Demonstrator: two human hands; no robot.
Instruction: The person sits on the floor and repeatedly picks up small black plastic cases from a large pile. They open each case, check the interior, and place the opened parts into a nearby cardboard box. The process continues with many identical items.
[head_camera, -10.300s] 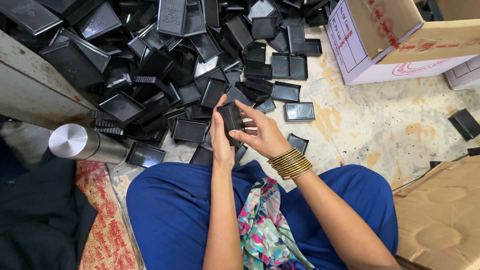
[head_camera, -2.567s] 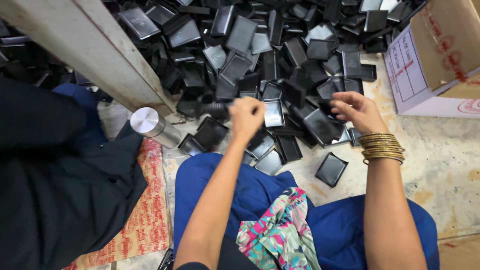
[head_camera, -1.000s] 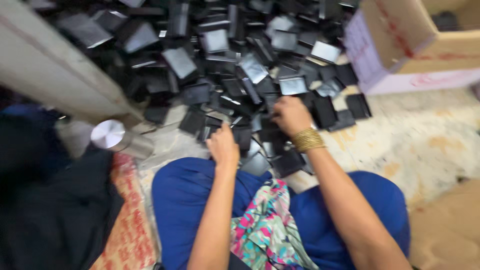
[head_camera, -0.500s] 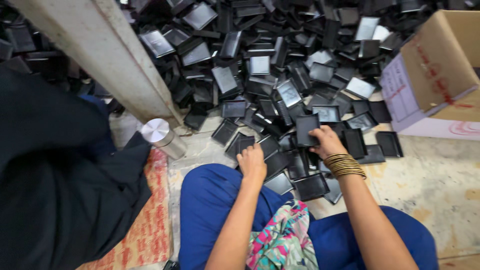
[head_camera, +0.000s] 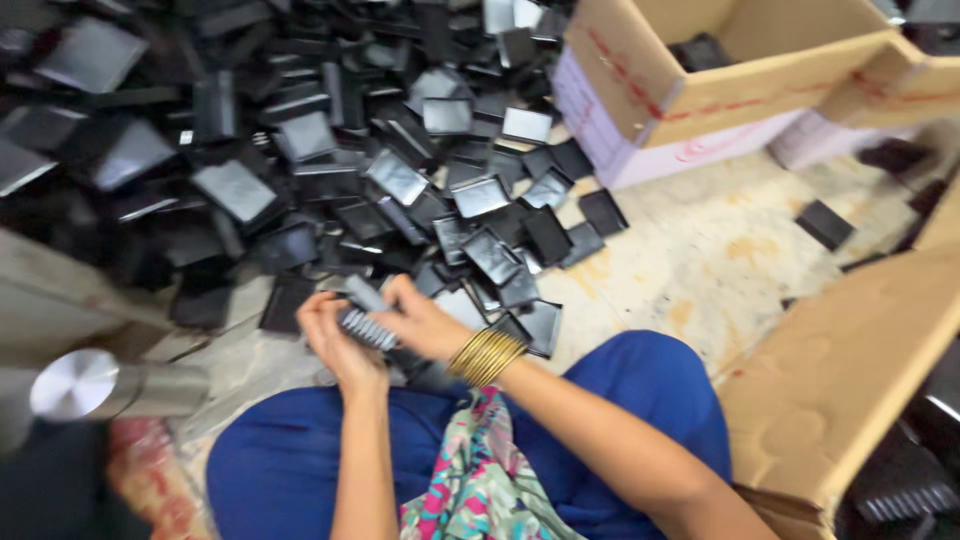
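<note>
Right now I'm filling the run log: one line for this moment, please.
left hand: holds stack of black trays | right hand: on same stack | tray pile ahead | cardboard box far right

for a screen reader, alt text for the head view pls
Both hands, left hand and right hand, hold a small stack of black trays over blue-clad knees. A pile of such trays covers the floor ahead, an open cardboard box beyond.
</note>
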